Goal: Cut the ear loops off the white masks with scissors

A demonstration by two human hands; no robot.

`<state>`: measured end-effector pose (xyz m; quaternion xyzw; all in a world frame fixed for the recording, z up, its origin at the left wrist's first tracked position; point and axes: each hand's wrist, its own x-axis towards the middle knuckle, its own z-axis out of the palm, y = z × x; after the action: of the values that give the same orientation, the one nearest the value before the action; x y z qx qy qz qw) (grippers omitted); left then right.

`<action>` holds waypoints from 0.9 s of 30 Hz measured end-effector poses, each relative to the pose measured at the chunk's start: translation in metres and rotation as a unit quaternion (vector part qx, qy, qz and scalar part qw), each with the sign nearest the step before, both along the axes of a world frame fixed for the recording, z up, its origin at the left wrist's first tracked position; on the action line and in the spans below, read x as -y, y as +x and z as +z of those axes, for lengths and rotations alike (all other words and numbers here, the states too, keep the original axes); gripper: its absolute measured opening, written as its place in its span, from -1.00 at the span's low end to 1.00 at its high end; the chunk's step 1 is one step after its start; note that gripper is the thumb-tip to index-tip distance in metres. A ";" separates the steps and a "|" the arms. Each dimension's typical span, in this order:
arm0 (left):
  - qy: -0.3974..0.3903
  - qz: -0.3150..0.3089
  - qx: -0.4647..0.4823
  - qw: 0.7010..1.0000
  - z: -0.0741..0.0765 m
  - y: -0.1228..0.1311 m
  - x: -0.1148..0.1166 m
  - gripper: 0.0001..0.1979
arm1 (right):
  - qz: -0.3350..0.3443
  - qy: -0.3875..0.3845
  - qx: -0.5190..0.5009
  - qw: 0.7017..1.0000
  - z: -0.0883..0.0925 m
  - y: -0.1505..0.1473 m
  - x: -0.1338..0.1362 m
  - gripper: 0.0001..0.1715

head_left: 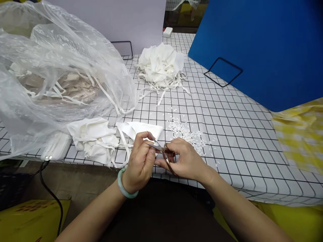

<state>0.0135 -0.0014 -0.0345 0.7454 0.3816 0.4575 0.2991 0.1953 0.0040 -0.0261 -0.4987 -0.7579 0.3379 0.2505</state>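
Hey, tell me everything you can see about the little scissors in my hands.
The scissors are small, with slim grey metal blades and coppery handles. The blades stand slightly apart and point up and to the left. The right hand grips the handles, while fingertips of the left hand meet the blades near their tips. The scissors are held above the near edge of the grid-patterned table, beside scattered white clippings.

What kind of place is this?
Probably a small textile-finishing bench: right hand holds small scissors, white fabric pile and clear bag of strapped pieces sit on the grid table, trimmings scattered.
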 end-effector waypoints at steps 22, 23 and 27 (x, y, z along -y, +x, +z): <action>-0.057 -0.158 -0.018 0.986 -0.009 0.053 -0.024 -0.76 | -0.232 -0.221 -0.112 0.940 -0.030 0.059 0.036 -0.41; -0.064 -0.166 -0.027 0.984 -0.004 0.047 -0.024 -0.76 | -0.230 -0.209 -0.107 0.944 -0.028 0.063 0.037 -0.46; -0.075 -0.083 -0.065 0.992 0.016 -0.007 -0.036 -0.75 | -0.233 -0.155 -0.040 0.959 -0.017 0.069 0.033 -0.51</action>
<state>0.0070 0.0348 -0.0187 0.7781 0.3708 0.3513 0.3656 0.2644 -0.0286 -0.0435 -0.6799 -0.5490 0.4030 0.2719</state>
